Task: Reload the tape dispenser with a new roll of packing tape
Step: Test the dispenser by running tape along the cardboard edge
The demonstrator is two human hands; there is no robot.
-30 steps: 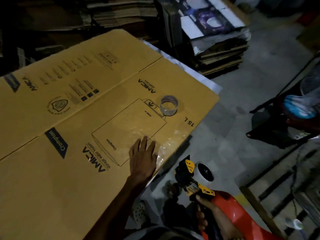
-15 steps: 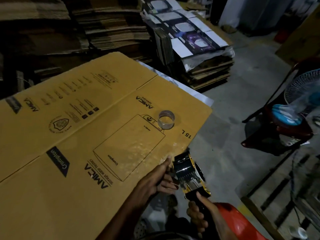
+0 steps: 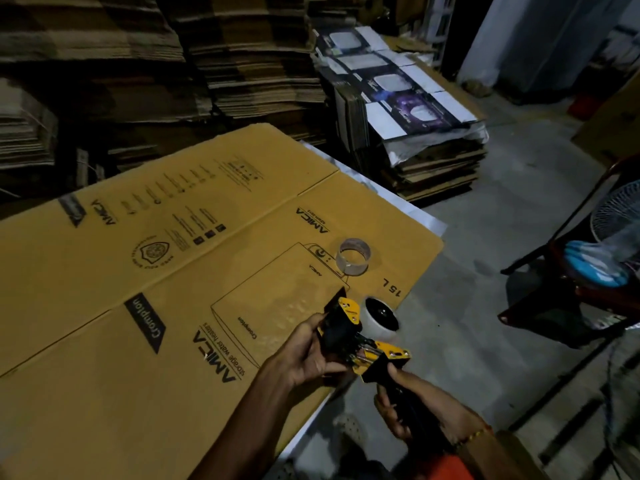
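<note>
Tape dispenser [image 3: 360, 341], yellow and black, is held above the flattened carton's [image 3: 138, 358] right edge; its handle is hidden inside the right hand's [image 3: 412, 407] curled fingers. Left hand [image 3: 308, 355] grips its head. An empty core [image 3: 353, 257] stands near the carton's right corner.

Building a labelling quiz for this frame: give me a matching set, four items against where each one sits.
Items:
1. yellow-and-black tape dispenser
2. empty brown cardboard tape core
3. flattened tan cardboard box
4. white tape roll

Places:
A. on the worktop, under the core
B. mounted on the dispenser
C. standing on the box
D. held in both hands

Pairs: 1-D, 2-C, 3-A, 4-B
</note>
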